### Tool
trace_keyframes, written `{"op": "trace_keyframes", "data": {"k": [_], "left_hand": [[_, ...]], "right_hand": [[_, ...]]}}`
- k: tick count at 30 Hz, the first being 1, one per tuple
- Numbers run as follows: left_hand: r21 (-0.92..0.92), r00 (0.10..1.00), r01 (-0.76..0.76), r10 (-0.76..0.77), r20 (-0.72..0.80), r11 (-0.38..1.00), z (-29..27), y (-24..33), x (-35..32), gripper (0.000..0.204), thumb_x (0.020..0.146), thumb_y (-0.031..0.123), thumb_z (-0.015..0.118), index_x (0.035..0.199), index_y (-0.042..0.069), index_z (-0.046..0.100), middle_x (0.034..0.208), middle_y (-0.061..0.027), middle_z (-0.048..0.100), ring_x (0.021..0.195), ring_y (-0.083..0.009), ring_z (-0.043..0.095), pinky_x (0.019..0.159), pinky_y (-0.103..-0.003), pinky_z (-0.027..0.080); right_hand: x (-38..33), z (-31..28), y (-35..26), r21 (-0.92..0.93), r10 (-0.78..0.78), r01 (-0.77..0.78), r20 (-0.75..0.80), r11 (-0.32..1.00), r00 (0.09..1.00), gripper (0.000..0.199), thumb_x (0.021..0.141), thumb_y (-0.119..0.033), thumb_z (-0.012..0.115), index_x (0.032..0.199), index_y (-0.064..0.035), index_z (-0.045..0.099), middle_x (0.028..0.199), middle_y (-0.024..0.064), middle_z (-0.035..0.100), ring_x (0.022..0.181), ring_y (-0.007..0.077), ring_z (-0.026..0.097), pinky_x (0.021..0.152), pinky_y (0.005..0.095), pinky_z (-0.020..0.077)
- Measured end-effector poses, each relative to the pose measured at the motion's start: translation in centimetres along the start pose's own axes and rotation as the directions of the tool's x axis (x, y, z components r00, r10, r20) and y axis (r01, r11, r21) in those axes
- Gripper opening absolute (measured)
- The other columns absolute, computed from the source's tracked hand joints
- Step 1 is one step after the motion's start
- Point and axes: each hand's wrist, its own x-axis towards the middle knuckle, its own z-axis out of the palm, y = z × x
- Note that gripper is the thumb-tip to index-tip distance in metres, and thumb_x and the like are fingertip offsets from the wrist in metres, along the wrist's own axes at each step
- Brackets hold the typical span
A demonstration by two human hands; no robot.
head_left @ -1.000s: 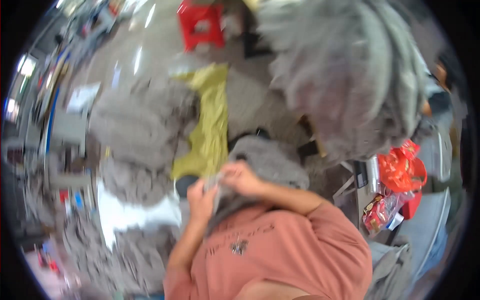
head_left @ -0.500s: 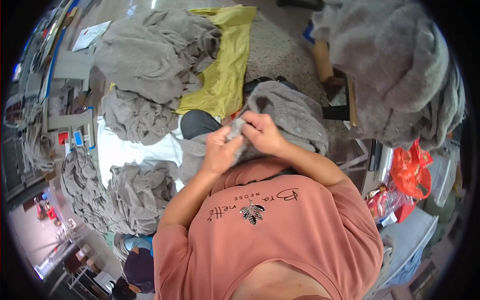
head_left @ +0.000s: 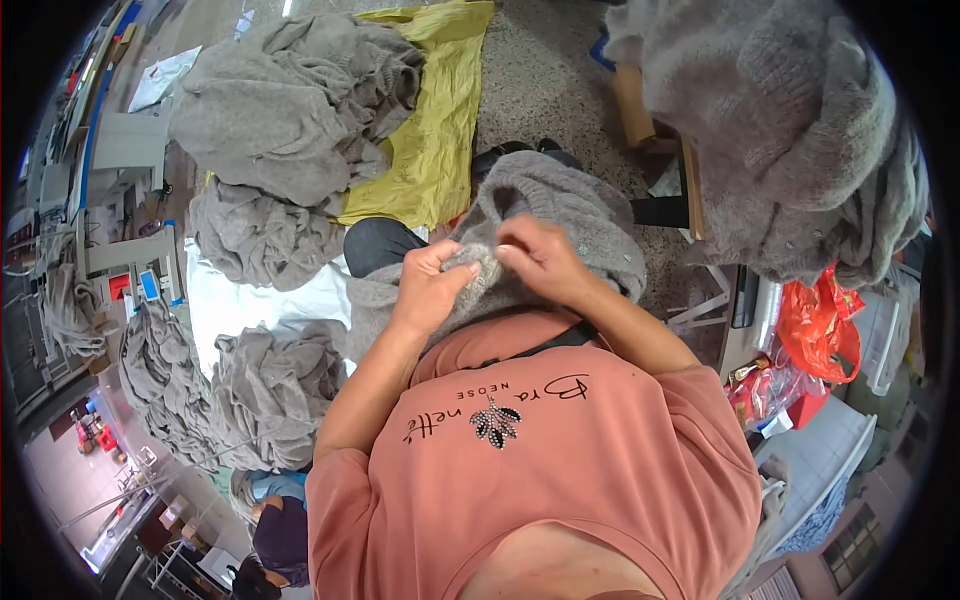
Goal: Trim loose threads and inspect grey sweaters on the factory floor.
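A grey fuzzy knitted garment (head_left: 590,225) lies bunched across my lap. My left hand (head_left: 428,288) is closed on a gathered fold of it, thumb on top, so that a small pale patch of knit stands up between my hands. Just right of that fold is my right hand (head_left: 545,260), its fingers curled and pinched together at the edge of the knit. Whatever those fingertips hold, if anything, is hidden or too small to make out.
Heaps of grey knitwear (head_left: 265,120) lie to the left on a yellow sheet (head_left: 440,120) and a white sheet (head_left: 225,300). More grey knitwear (head_left: 790,130) is piled high at the right, above a red plastic bag (head_left: 815,330). Another person (head_left: 280,540) is at the lower left.
My right hand has drawn slightly away from the left, to the right, and its fingers have shifted. My left hand keeps its hold on the garment. The whole view has shifted a little.
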Motion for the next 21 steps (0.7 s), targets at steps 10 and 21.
{"op": "trace_keyframes", "data": {"k": [10,21], "left_hand": [[-0.575,0.942,0.067,-0.242,-0.234,0.816,-2.8,2.1,0.5,0.022,0.072,-0.001,0.052,0.094,-0.004,0.051,0.088,-0.0108,0.058,0.079,-0.0183,0.057,0.074,-0.03,0.045],[-0.617,0.965,0.006,-0.166,-0.201,0.787,-1.5,2.0,-0.3,0.02,0.068,-0.003,0.054,0.088,-0.004,0.057,0.079,-0.0089,0.06,0.069,-0.0149,0.057,0.065,-0.026,0.047]], "right_hand": [[-2.6,-2.5,7.1,-0.578,-0.003,-0.066,-0.117,0.814,0.993,0.027,0.071,-0.004,0.052,0.097,-0.0023,0.046,0.078,0.0184,0.052,0.074,0.0336,0.052,0.065,0.0423,0.0412],[0.3,-0.4,-6.6,0.142,-0.529,0.511,0.302,0.848,0.793,0.025,0.06,0.002,0.054,0.084,-0.003,0.056,0.082,0.0106,0.055,0.066,0.0251,0.054,0.056,0.0343,0.044]]}}
